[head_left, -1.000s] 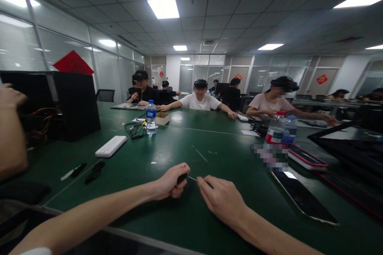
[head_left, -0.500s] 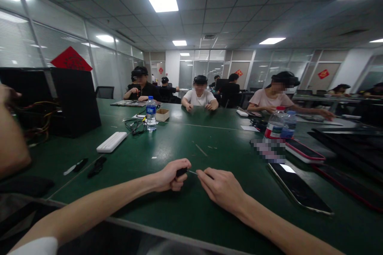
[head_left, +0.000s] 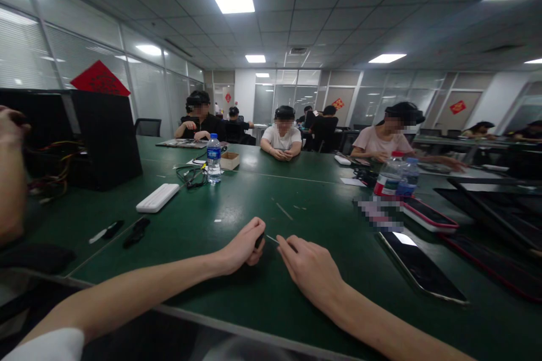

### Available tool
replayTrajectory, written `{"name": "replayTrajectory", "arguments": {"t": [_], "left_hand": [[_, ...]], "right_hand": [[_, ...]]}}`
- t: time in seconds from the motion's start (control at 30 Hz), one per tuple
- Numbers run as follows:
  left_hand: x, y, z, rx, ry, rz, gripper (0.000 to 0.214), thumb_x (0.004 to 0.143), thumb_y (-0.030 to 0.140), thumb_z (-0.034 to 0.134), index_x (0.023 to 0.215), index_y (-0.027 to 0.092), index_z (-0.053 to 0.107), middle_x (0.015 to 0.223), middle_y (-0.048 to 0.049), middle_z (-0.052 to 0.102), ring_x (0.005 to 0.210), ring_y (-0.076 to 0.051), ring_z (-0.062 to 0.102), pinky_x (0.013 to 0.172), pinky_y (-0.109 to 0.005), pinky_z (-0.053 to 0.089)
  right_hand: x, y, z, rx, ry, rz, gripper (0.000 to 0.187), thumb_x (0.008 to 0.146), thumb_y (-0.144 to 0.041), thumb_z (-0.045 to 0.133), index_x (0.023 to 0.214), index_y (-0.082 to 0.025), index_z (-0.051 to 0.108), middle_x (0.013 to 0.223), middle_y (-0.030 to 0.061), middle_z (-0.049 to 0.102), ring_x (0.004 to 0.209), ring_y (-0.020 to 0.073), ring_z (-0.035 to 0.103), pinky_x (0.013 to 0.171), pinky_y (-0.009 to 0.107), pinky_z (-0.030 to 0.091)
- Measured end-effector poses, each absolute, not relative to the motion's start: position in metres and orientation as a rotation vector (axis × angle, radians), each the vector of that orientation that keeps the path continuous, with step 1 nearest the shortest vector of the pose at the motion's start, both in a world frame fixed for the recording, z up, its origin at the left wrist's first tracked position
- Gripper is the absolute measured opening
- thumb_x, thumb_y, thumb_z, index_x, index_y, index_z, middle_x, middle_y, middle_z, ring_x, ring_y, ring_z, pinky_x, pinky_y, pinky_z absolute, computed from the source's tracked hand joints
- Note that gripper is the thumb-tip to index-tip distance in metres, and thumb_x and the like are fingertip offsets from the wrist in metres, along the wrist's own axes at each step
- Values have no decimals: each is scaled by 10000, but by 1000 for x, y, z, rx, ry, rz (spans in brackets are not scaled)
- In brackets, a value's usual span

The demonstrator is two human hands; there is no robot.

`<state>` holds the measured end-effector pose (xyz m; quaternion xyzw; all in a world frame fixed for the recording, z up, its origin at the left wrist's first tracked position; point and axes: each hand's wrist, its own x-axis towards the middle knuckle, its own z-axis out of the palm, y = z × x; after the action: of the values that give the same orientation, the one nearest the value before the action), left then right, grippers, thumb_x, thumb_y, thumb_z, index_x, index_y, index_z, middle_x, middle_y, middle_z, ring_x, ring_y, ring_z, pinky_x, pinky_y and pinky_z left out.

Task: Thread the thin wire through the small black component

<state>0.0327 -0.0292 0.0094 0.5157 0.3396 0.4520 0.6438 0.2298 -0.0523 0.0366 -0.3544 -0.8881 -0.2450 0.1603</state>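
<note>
My left hand [head_left: 243, 247] rests on the green table [head_left: 262, 197], its fingers curled round a small black-handled tool [head_left: 259, 241]. A thin metal tip [head_left: 272, 239] sticks out of it to the right. My right hand [head_left: 308, 268] lies just to the right, fingertips pinched at the end of that tip. What the fingertips hold is too small to make out.
A phone [head_left: 419, 267] lies to the right, beside a red-edged tablet [head_left: 427, 215] and two water bottles [head_left: 396, 177]. A white case [head_left: 157, 198] and small black tools [head_left: 135, 232] lie to the left, by a black box [head_left: 105, 141]. Several people sit across the table. A nearby person's arm [head_left: 11, 175] fills the left edge.
My hands have stayed together and shifted slightly up the view as the camera tilted. The person in white across the table pulled both arms in.
</note>
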Motion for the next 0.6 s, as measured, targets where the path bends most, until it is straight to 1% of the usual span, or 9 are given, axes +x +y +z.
{"name": "replayTrajectory", "arguments": {"t": [0.23, 0.4, 0.53, 0.6], "left_hand": [[29, -26, 18, 1085, 708, 1002, 343, 930, 532, 526, 859, 244, 355, 521, 109, 356, 350, -60, 208, 362, -165, 148], [24, -26, 22, 1079, 629, 1005, 310, 921, 474, 576, 873, 232, 390, 573, 98, 367, 383, -53, 238, 381, -169, 175], [25, -26, 23, 1077, 637, 986, 302, 918, 467, 576, 865, 226, 402, 577, 93, 378, 388, -51, 244, 383, -169, 169], [26, -27, 23, 1085, 639, 998, 303, 919, 477, 565, 863, 225, 407, 565, 94, 377, 382, -54, 239, 378, -174, 167]], "right_hand": [[235, -42, 40, -1014, -2498, -464, 320, 982, -332, 568, 1266, -203, 638, 944, 68, 694, 755, 165, 647, 643, 255, 490], [239, -36, 40, -991, -2474, -298, 332, 1004, -359, 523, 1287, -226, 636, 941, 70, 696, 772, 165, 648, 645, 250, 490], [238, -39, 43, -1016, -2479, -268, 356, 1011, -396, 497, 1297, -233, 633, 890, 56, 680, 717, 154, 629, 612, 243, 463], [236, -41, 45, -1024, -2490, -253, 375, 1010, -416, 486, 1303, -228, 627, 903, 59, 670, 730, 155, 625, 633, 248, 465]]}}
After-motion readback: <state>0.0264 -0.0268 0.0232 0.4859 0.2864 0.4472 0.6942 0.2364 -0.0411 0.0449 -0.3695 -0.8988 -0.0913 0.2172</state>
